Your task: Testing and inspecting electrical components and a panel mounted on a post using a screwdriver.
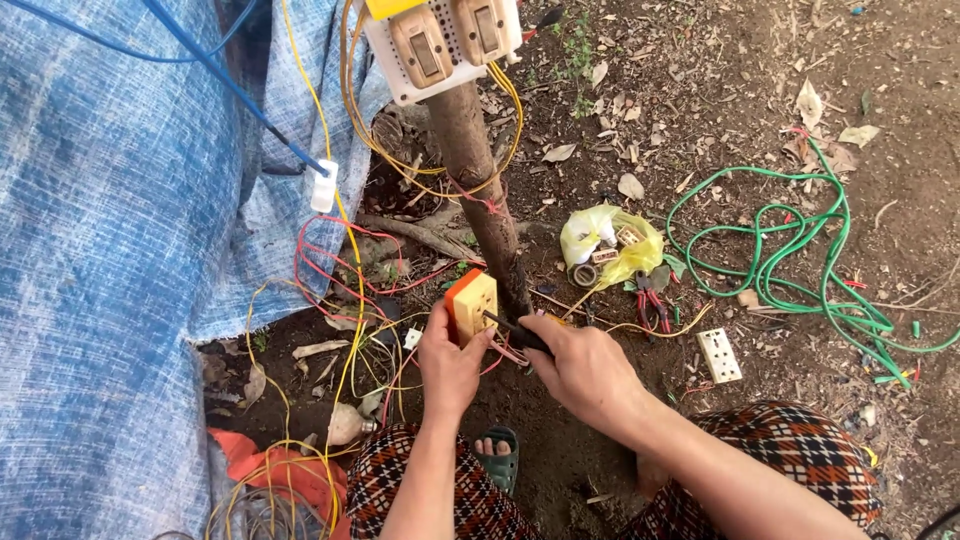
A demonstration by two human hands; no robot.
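**Hands Work on a Small Box**

The left hand point(450, 365) holds a yellow and orange box point(471, 303) by the thin tree trunk point(490, 200). The right hand point(585, 370) grips a dark tool point(512, 329) whose tip touches the box.

- Both forearms are bare, with no sleeves, rings or watch on the left hand point(450, 368) or right hand point(583, 368).
- The trousers point(790, 450) are checked in dark red, black and white, and cover both knees.
- Between the knees, a dark green sandal point(502, 462) with a broad strap, toes showing under the strap.
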